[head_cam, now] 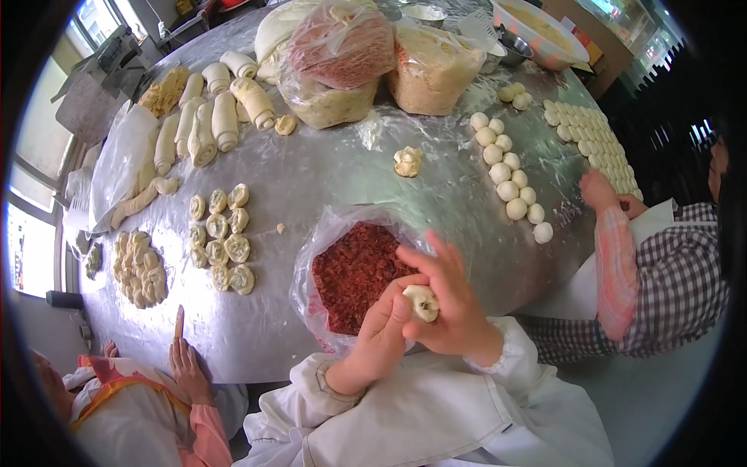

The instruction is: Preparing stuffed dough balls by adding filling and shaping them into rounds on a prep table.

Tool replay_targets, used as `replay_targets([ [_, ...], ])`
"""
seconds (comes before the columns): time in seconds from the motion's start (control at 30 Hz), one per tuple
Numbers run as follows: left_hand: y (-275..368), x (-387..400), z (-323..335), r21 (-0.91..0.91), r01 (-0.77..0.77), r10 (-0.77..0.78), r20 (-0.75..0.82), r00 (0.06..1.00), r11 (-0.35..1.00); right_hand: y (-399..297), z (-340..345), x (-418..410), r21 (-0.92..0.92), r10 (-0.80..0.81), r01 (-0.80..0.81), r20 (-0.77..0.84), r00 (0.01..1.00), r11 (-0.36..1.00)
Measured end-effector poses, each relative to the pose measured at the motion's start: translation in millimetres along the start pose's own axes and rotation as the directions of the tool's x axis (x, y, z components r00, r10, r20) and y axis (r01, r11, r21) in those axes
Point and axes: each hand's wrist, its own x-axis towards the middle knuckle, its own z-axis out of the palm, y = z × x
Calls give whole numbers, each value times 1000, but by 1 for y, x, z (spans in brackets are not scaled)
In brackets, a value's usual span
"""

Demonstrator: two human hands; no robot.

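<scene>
Between my two hands is a small round of filled dough [422,303], its top gathered around a little opening. My left hand [382,327] holds it from the left, thumb against its edge. Around its right side curves my right hand [458,309], with some fingers raised and spread and the thumb below the dough. Just behind and left of my hands lies a clear plastic bag [303,280] of dark red minced filling [356,274]. A lump of dough [408,161] rests farther back on the metal table [327,175].
Left stand rows of flattened dough pieces [217,226], a dough pile [140,269] and dough rolls [202,134]. Bagged fillings [435,73] are at the back. White dough balls [500,173] line the right. Co-workers are at the right [671,262] and lower left, one hand [189,368] near a wooden stick [179,322].
</scene>
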Motion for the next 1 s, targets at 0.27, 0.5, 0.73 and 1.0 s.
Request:
replay_targets([
  [0.27,5,3,12,-114,-10,14,39,999,993,11,11,0,264,87,-19,-248,965,964],
  [0.5,-17,-1,-2,-57,18,-10,139,990,998,4,-11,2,479,156,-158,44,987,863],
  [0.73,-11,3,6,33,-126,121,140,983,991,9,6,-2,422,48,-50,17,999,905],
  [1.0,-15,4,1,98,-22,9,131,991,995,25,11,-10,354,-31,20,27,999,935],
])
